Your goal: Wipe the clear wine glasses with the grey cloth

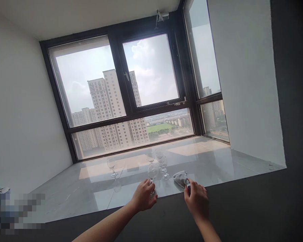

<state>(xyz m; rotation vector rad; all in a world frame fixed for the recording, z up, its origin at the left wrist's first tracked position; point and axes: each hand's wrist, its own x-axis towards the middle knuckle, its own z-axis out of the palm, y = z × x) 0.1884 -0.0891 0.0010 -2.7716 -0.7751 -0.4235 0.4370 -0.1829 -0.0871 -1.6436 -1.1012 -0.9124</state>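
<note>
My left hand is closed around the stem of a clear wine glass, whose bowl points up near the sill's front edge. A crumpled grey cloth is gripped in my right hand, its bulk resting on or just above the sill. Between and behind the hands, several more stemmed glasses stand close together, among them a front glass. Apart from them, to the left, a single wine glass stands upright. The foot of the held glass is mostly hidden by my fingers.
The glossy grey windowsill runs across below a dark-framed window, with its front edge close to my hands. White walls flank it, the right wall ending at a corner. A blurred-out patch covers things at the lower left.
</note>
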